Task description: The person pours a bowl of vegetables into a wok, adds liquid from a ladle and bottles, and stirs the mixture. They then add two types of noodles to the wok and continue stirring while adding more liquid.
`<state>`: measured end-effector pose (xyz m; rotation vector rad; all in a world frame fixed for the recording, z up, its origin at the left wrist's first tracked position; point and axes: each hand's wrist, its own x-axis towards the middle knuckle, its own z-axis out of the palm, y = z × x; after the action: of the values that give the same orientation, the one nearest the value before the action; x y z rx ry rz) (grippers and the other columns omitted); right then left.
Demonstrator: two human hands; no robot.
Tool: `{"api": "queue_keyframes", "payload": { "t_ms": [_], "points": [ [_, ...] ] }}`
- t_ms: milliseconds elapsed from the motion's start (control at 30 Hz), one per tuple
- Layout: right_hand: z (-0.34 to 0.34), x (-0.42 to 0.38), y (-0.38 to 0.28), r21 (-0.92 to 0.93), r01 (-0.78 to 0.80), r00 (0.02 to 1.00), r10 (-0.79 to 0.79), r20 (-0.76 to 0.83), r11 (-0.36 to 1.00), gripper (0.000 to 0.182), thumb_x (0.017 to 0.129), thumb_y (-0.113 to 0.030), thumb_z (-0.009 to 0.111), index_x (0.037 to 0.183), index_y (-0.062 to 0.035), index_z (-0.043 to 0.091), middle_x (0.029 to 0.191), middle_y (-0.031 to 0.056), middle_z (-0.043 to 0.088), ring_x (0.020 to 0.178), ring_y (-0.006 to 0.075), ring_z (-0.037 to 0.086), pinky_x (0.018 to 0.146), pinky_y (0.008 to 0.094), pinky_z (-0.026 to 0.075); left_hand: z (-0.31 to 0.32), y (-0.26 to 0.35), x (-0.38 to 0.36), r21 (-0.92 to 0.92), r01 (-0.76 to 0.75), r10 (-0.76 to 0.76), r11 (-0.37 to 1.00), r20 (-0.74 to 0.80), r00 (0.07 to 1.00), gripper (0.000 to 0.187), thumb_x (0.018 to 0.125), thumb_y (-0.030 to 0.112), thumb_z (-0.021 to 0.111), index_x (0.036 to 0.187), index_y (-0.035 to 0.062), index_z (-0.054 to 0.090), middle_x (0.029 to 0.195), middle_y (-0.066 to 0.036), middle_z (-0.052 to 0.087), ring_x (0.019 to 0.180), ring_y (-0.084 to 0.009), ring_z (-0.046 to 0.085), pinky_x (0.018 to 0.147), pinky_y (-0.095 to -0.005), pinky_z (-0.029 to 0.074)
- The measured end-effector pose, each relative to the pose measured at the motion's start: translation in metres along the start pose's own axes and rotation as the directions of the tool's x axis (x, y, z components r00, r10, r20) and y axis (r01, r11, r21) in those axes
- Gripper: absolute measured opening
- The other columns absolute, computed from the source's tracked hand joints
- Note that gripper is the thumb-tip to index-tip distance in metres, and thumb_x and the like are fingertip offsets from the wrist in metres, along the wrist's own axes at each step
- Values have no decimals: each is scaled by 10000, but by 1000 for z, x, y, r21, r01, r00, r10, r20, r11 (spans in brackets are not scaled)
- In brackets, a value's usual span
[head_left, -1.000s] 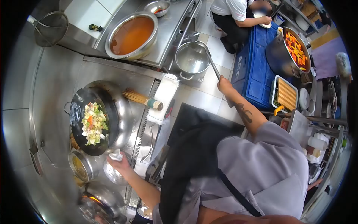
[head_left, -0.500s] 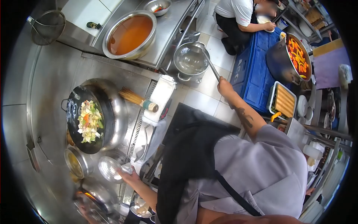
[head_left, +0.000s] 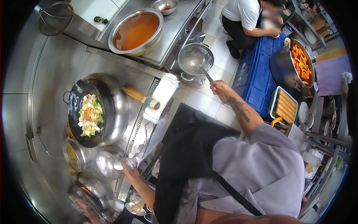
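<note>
My right hand (head_left: 220, 89) grips a long ladle handle (head_left: 207, 74), whose far end reaches into a two-handled metal pot (head_left: 195, 56) of cloudy liquid. At the lower left, my left hand (head_left: 130, 168) is closed round the cloth-wrapped handle of a perforated skimmer (head_left: 108, 164). The skimmer is over the steel stove top, just right of a small pan of yellowish liquid (head_left: 74, 156). Chopped cabbage and orange bits (head_left: 90, 115) lie in a dark wok (head_left: 76, 127), which leans in a larger steel wok (head_left: 121, 112).
A bamboo brush (head_left: 136, 93) rests by a white cloth (head_left: 163, 93). Orange liquid fills a large bowl (head_left: 159, 31) on the counter. Beyond a blue chest (head_left: 251, 65) a person (head_left: 242, 16) crouches; a tall pot (head_left: 281, 67) stands nearby. Another person's blurred arm (head_left: 87, 211) shows at bottom left.
The ladle has swung from the pot's right rim down into its middle, and my right hand has moved slightly left and down. The view has shifted a little.
</note>
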<state>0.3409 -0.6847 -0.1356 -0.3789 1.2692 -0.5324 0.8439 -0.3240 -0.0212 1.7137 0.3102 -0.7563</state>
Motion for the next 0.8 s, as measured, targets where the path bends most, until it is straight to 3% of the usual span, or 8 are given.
{"api": "queue_keyframes", "payload": {
  "t_ms": [100,200,267,433,533,800],
  "points": [
    [-8,-26,0,133,2,995,-15,99,991,158,921,-90,485,765,-72,475,595,-20,464,467,82,419,455,247,355,1,-3,-3,43,-18,19,999,-15,1000,439,848,338,652,1171,77,507,990,-84,612,835,-229,633,600,-384,495],
    [-16,-49,2,225,3,992,-32,125,974,57,925,-79,463,927,-23,476,648,-19,471,475,47,413,434,219,334,9,-1,-11,58,-8,9,998,-21,1000,434,848,329,652,1156,54,520,959,-86,622,807,-232,639,581,-374,493],
    [-23,-61,2,306,-58,977,-9,213,950,180,931,-73,440,1091,9,431,693,-17,472,482,27,408,418,200,318,14,-2,-9,55,-15,16,998,-18,1000,435,848,326,652,1153,45,523,946,-88,625,797,-235,640,574,-375,492],
    [-17,-109,-5,301,-42,981,-17,191,953,183,932,-77,433,1096,4,429,687,-25,457,471,27,396,415,205,311,19,-8,6,53,-12,8,999,85,996,453,835,375,664,1144,73,530,990,-81,614,827,-239,613,642,-403,482],
    [-8,-139,-13,337,-39,975,-38,219,941,189,930,-84,437,1100,-3,435,686,-30,456,463,24,388,413,209,308,28,-12,11,46,-13,10,999,51,999,463,826,374,673,1148,71,533,989,-91,614,837,-247,615,640,-412,480],
    [8,-207,-40,335,-93,953,-14,303,938,242,934,-112,429,1155,-14,447,720,-26,453,476,37,418,419,233,345,27,-24,28,7,-18,16,1000,169,985,399,821,328,678,1136,127,538,939,-64,603,800,-224,607,574,-395,484]
  ]
}}
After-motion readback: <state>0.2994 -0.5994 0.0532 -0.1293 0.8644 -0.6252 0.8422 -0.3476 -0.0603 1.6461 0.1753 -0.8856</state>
